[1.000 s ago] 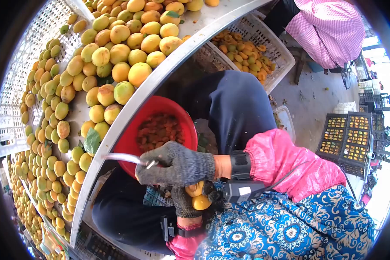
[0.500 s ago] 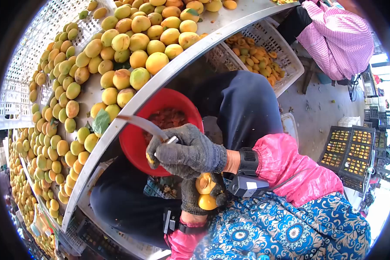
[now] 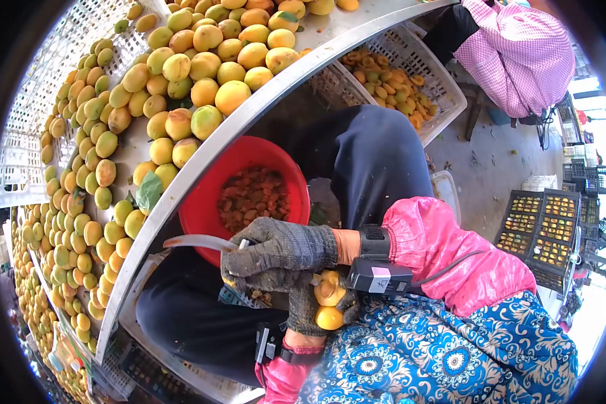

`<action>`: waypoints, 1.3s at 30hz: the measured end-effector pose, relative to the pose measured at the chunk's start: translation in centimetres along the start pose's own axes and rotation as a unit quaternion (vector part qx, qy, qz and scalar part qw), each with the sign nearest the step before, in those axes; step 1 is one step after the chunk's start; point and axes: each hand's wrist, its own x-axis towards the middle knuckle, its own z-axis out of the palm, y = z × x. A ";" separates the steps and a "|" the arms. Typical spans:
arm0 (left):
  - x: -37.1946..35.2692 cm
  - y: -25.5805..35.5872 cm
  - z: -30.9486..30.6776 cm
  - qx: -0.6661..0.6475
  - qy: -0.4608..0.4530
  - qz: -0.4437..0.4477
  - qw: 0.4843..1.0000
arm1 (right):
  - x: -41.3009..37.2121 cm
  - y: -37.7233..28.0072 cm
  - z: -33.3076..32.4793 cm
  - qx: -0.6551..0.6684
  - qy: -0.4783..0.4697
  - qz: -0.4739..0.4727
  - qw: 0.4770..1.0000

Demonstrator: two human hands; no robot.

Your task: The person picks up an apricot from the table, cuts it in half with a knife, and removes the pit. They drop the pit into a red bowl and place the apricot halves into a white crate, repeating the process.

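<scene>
My right hand (image 3: 279, 249), in a dark grey knit glove, is closed on a knife (image 3: 198, 241) with a curved blade pointing left. Just below it my left hand (image 3: 308, 306), also gloved, is closed around orange apricot pieces (image 3: 329, 288); a rounded yellow-orange piece (image 3: 329, 318) shows at its lower side. The fingers of the two hands overlap, so part of the left hand is hidden. Behind the hands stands a red bucket (image 3: 190, 205) holding reddish-brown pits (image 3: 252, 195).
Many whole apricots (image 3: 232, 96) lie on a metal-edged table (image 3: 283, 67). A white crate (image 3: 451, 101) holds cut apricots. A person in a pink checked top (image 3: 525, 60) sits at upper right. Black trays (image 3: 542, 225) with fruit are at right.
The knife and right hand have moved lower, and the blade now lies nearly level. More of the bucket's contents shows. The left hand has shifted slightly right, and the view has moved a little.
</scene>
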 end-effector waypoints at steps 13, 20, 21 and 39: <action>-0.1 -1.1 -0.6 0.065 0.078 0.022 0.995 | -0.5 0.5 -1.2 0.022 0.060 0.047 0.997; 0.5 -1.2 1.0 0.087 0.042 -0.032 0.995 | -0.7 0.8 -0.8 0.017 0.071 0.068 0.995; 0.6 -1.1 1.5 0.092 0.039 -0.029 0.995 | -0.6 0.7 -0.7 0.014 0.070 0.070 0.995; -0.4 -3.4 3.9 0.238 0.239 0.270 0.902 | -2.5 -0.5 0.8 0.177 0.106 -0.026 0.978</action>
